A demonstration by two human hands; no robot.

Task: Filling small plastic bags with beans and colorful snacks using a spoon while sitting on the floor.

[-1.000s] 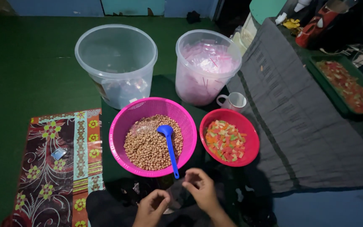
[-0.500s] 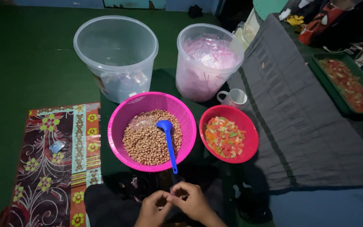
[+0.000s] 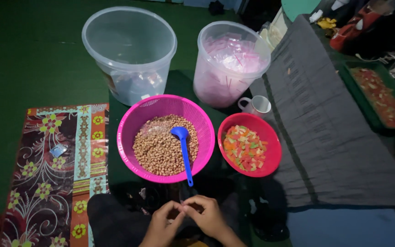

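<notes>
Green floor (image 3: 28, 59), grey cloth (image 3: 325, 132) to my right, patterned floral mat (image 3: 51, 183) to my left. Two clear plastic buckets behind: left one (image 3: 129, 55) near-empty, right one (image 3: 232, 64) full of pink-striped clear bags. Pink plastic colander (image 3: 165, 137) of peanuts, blue plastic spoon (image 3: 184, 151) in it. Red bowl (image 3: 250, 144) of mixed coloured snacks beside it. My left hand (image 3: 163, 224) and right hand (image 3: 206, 215) meet fingertip to fingertip just below the colander; can't tell what they pinch.
</notes>
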